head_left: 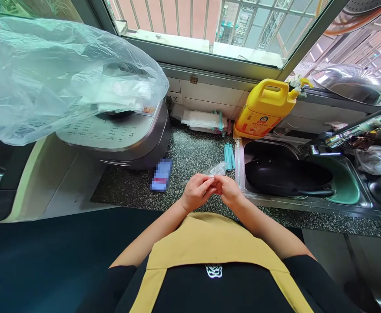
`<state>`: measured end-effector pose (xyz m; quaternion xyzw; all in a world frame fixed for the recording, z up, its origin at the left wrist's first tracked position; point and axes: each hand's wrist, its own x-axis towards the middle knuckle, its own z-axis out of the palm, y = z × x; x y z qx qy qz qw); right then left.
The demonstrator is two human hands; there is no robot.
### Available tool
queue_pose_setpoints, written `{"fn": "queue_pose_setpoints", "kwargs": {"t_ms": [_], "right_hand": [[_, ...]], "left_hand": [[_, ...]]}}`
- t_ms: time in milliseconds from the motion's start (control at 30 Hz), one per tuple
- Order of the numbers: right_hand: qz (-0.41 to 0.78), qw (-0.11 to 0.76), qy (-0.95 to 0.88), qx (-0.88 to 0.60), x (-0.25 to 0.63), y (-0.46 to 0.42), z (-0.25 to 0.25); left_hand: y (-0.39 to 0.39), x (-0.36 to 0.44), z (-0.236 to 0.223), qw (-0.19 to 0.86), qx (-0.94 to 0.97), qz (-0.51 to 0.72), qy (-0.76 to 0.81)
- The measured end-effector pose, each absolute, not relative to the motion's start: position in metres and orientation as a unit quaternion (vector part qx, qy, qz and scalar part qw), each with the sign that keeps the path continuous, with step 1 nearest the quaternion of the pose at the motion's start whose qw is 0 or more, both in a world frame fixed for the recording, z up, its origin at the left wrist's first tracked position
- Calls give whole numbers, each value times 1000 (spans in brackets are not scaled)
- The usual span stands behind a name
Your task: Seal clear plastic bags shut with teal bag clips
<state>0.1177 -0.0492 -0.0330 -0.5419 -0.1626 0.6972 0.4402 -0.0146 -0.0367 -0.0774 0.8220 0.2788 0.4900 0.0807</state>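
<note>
My left hand (197, 190) and my right hand (228, 188) meet over the front of the speckled counter (190, 156), fingers pinched together. Both grip a small clear plastic wrapper (218, 169) that sticks up and away from the fingertips. What is inside the wrapper, if anything, is too small to make out. A dark wok (284, 176) lies in the sink (349, 187) just to the right of my hands. Two teal sticks (229, 155) lie on the counter beyond my hands.
A rice cooker (125, 134) stands at the left under a large clear plastic bag (60, 74). A yellow jug (265, 108) stands by the window. A small blurred packet (160, 174) lies on the counter. A tap (356, 130) reaches over the sink.
</note>
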Motion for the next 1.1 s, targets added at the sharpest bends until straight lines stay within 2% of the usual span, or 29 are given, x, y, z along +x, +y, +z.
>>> {"fn": "queue_pose_setpoints", "kwargs": {"t_ms": [200,367,433,567,667,767,867,967,1100], "right_hand": [[710,433,-152,-534,113,-51,-36],[691,384,-286,-541,121,-61,-32],[592,387,-405,-579,133,-70,-31],[221,449,-616,-608,160,-79,-32],[84,387,-718,-572,165,-66,-32],[68,279,-794,-536,161,-42,-27],[89,236,-832,-495,163,-27,-19],[119,270,-841,-454,170,-29,-8],[185,357,-805,-437,171,-39,2]], "left_hand": [[-35,-15,-83,42,822,499,272],[-33,-26,-69,107,788,522,308],[-32,-35,-58,137,758,533,350],[-30,-55,-38,156,739,536,378],[-29,-65,-29,170,750,520,371],[-27,-73,-23,188,759,510,360],[-25,-81,-20,180,756,508,372],[-23,-85,-21,182,746,501,399],[-24,-84,-25,221,719,507,421]]}}
